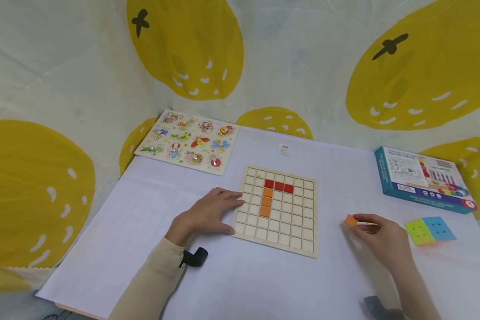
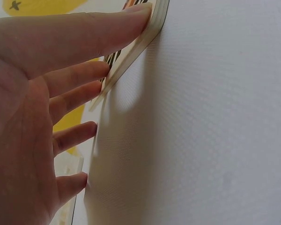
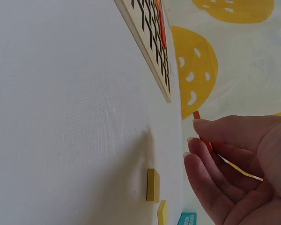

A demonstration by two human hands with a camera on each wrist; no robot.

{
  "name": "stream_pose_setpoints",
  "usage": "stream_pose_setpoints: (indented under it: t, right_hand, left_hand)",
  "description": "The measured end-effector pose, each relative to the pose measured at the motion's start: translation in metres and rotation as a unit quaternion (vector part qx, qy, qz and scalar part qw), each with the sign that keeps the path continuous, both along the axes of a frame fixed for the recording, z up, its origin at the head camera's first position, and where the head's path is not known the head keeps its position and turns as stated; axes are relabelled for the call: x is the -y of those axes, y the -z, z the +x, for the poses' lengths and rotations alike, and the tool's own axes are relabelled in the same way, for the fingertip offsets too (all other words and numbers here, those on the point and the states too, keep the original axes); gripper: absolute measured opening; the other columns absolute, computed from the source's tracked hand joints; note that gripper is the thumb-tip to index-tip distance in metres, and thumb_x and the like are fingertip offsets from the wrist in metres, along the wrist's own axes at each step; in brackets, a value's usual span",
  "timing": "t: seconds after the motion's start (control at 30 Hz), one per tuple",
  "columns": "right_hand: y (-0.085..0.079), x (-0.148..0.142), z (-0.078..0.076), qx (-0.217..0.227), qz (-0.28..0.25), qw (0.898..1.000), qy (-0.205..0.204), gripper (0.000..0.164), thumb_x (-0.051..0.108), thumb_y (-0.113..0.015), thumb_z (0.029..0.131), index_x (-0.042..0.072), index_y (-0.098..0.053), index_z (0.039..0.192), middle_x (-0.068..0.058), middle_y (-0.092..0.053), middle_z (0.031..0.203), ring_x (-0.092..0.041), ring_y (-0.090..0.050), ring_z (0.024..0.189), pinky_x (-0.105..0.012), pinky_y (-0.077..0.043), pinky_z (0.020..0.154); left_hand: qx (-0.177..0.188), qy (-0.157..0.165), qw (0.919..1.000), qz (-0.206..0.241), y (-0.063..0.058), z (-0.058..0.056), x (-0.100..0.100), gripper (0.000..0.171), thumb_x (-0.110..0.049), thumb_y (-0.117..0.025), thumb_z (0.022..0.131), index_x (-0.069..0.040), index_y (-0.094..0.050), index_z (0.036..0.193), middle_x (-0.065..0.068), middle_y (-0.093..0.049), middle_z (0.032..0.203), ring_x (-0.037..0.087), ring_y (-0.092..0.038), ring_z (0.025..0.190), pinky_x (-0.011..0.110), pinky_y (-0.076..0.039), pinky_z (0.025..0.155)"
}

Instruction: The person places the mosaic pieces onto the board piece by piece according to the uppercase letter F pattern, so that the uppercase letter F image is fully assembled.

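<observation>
A wooden grid board [image 1: 290, 240] lies on the white table, with red tiles [image 1: 279, 186] in a short row and orange tiles [image 1: 266, 201] in a column below the row's left end. My left hand [image 1: 210, 211] rests at the board's left edge, fingers spread, thumb near the lower left corner. In the left wrist view the thumb [image 2: 98, 37] overlaps the board's rim. To the right of the board, my right hand [image 1: 384, 240] pinches an orange tile [image 1: 350, 220] between thumb and fingers, above the table. The right wrist view shows the orange tile [image 3: 196, 115] mostly hidden by the thumb.
A puzzle cube [image 1: 430, 231] sits right of my right hand, with a teal box [image 1: 424, 178] behind it. An insect picture puzzle [image 1: 188, 142] lies at the back left. A small printed card [image 1: 284, 150] is behind the board. Yellow blocks [image 3: 152, 185] show below my right hand.
</observation>
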State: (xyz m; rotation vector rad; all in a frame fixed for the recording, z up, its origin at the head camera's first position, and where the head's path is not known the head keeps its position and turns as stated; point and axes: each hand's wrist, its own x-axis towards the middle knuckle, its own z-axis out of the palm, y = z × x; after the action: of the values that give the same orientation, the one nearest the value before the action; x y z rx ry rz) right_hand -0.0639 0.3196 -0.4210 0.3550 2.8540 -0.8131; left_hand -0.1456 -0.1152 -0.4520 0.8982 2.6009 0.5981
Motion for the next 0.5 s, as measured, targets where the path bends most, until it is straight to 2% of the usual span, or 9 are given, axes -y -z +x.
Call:
stream_pose_setpoints:
  t: [0.27,0.4,0.5]
  right_hand:
    - [-0.001,0.010,-0.004,0.000,-0.014,1.000,0.005,0.046,0.031,-0.070,0.096,0.008,-0.065,0.135,-0.026,-0.065,0.133,-0.041,-0.068,0.112,-0.011,-0.053,0.065]
    - [0.002,0.018,-0.005,-0.001,-0.016,1.000,0.013,0.044,0.035,-0.072,0.095,0.009,-0.068,0.130,-0.024,-0.068,0.129,-0.037,-0.069,0.107,-0.012,-0.052,0.064]
    - [0.004,0.024,-0.005,-0.010,-0.015,1.000,0.002,0.040,0.032,-0.073,0.094,0.008,-0.071,0.127,-0.023,-0.071,0.125,-0.032,-0.071,0.101,-0.013,-0.052,0.063]
  left_hand:
    - [0.002,-0.001,1.0000,0.003,-0.001,0.000,0.000,0.080,-0.041,-0.085,0.078,-0.021,-0.054,0.149,-0.005,-0.042,0.163,0.026,-0.037,0.148,0.046,-0.038,0.120]
    - [0.002,-0.003,1.0000,0.006,0.001,0.000,0.000,0.079,-0.041,-0.085,0.078,-0.022,-0.054,0.149,-0.005,-0.042,0.163,0.026,-0.037,0.148,0.046,-0.038,0.120]
    - [0.004,-0.006,1.0000,0.007,0.002,0.001,0.000,0.079,-0.040,-0.085,0.078,-0.022,-0.055,0.149,-0.006,-0.042,0.163,0.026,-0.037,0.148,0.046,-0.039,0.119]
